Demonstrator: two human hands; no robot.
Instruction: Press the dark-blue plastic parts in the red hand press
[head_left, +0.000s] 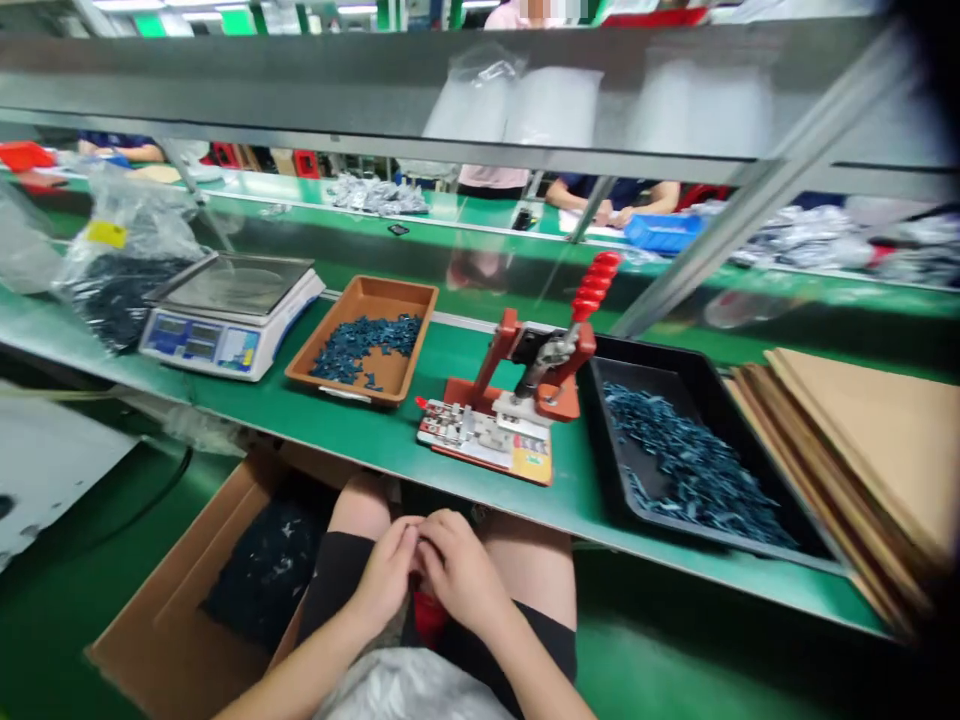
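Over my lap, below the bench edge, my left hand (391,568) and my right hand (459,562) meet with fingers curled together. Whatever lies between them, if anything, is hidden. In front of them on the green bench stands a hand-lever press (487,440) with an upright red grip (596,287). To its left, a brown tray (300,367) holds small dark-blue parts (360,345). On its right, a black tray (637,350) contains a heap of longer dark-blue parts (694,465).
A weighing scale (225,310) and a plastic bag (124,250) of dark pieces stand at the left. Cardboard sheets (862,440) lean at the right. An open carton (180,590) sits below the bench. A shelf (300,90) spans overhead; co-workers' hands (611,212) show beyond.
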